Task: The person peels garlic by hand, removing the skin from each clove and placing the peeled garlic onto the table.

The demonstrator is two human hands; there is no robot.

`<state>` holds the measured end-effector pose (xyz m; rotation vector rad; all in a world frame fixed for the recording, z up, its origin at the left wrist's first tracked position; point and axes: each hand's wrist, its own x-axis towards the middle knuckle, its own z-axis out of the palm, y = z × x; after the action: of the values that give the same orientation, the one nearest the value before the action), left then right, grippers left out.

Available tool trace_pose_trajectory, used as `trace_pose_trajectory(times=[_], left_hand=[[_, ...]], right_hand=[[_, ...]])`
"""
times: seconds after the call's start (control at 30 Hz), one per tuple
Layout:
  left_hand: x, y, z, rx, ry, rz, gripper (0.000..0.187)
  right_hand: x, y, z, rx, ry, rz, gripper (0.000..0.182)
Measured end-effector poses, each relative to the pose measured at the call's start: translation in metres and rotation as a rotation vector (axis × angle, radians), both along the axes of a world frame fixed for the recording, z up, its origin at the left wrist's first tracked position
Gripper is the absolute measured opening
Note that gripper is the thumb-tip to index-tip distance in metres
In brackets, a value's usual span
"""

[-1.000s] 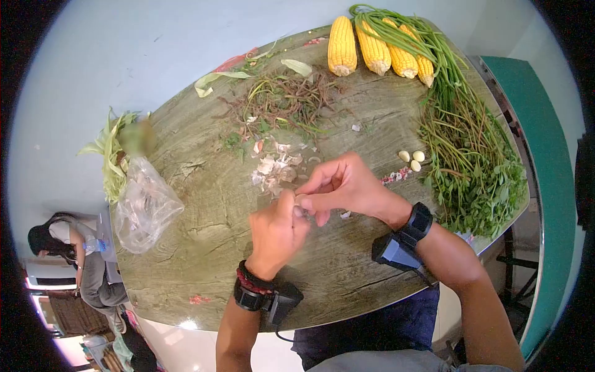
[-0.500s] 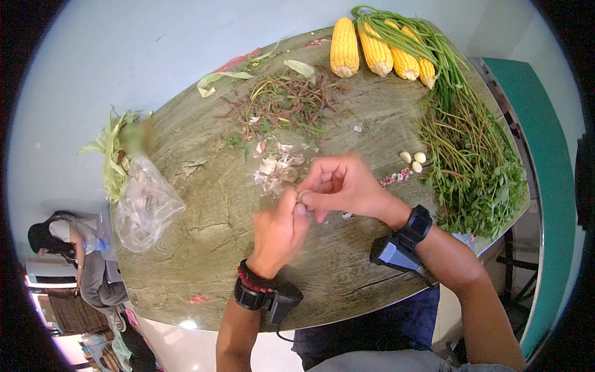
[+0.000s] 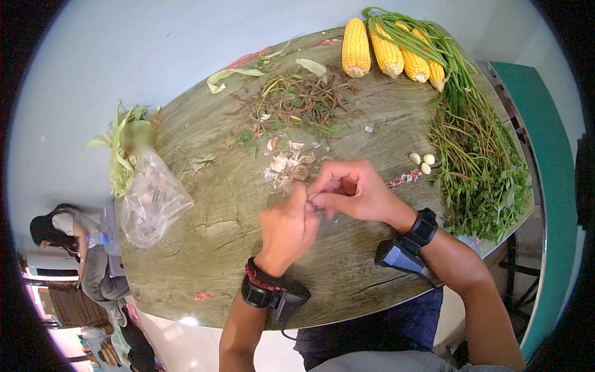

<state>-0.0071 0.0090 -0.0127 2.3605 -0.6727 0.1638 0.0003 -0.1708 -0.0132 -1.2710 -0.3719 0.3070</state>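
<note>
My left hand (image 3: 288, 226) and my right hand (image 3: 359, 192) meet over the middle of the table, fingertips pinched together. Between them is a small garlic clove, mostly hidden by the thumbs and fingers. Just beyond my left hand lies a loose heap of papery garlic skins (image 3: 288, 166). To the right of my right hand, three peeled garlic cloves (image 3: 426, 168) rest on the tabletop, apart from the hands. Both wrists carry black straps with small dark devices.
Yellow corn cobs (image 3: 356, 49) and long green beans (image 3: 455, 65) lie at the back right, above bundled leafy greens (image 3: 480, 180). Stem trimmings (image 3: 297, 99) are piled at the back. A clear plastic bag (image 3: 152, 208) and corn husks (image 3: 124, 149) sit left; a person (image 3: 93, 254) sits beyond.
The whole view has shifted slightly, so things on the table appear a little further right. My hands stay pinched together, with the fingertips now covering more of the clove.
</note>
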Motion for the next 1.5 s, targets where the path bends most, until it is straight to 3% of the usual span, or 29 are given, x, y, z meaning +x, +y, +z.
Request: trace_pose_trajectory(times=[0.1, 0.3, 0.6, 0.8, 0.9, 1.1, 1.3, 1.4, 1.5], left_hand=[[0.000, 0.002, 0.002, 0.034, 0.016, -0.013, 0.010], [-0.003, -0.003, 0.003, -0.160, 0.195, -0.012, 0.006], [-0.002, -0.005, -0.004, -0.502, 0.418, 0.007, 0.021], [0.002, -0.005, -0.002, -0.285, 0.068, 0.149, 0.007], [0.006, -0.007, -0.001, -0.200, -0.137, 0.113, 0.005], [0.007, -0.008, 0.003, -0.109, -0.152, 0.109, 0.021], [0.001, -0.007, 0.019, -0.321, -0.185, 0.086, 0.036], [0.004, -0.007, 0.018, -0.239, -0.329, -0.044, 0.036], [0.003, -0.005, 0.013, -0.283, -0.327, -0.029, 0.034]], right_hand=[[0.000, 0.001, -0.001, 0.005, -0.001, 0.009, 0.006], [0.000, -0.003, 0.002, 0.054, 0.069, 0.040, 0.007], [0.000, -0.004, 0.008, 0.106, 0.113, 0.025, 0.013], [0.004, -0.009, 0.007, 0.216, 0.274, 0.014, 0.020], [0.004, -0.011, 0.006, 0.310, 0.339, 0.027, 0.022], [0.006, -0.012, 0.008, 0.305, 0.337, 0.051, 0.022], [0.005, -0.010, 0.007, 0.275, 0.321, 0.021, 0.023], [0.006, -0.009, 0.004, 0.256, 0.304, 0.034, 0.023], [0.006, -0.008, 0.002, 0.245, 0.294, 0.034, 0.021]])
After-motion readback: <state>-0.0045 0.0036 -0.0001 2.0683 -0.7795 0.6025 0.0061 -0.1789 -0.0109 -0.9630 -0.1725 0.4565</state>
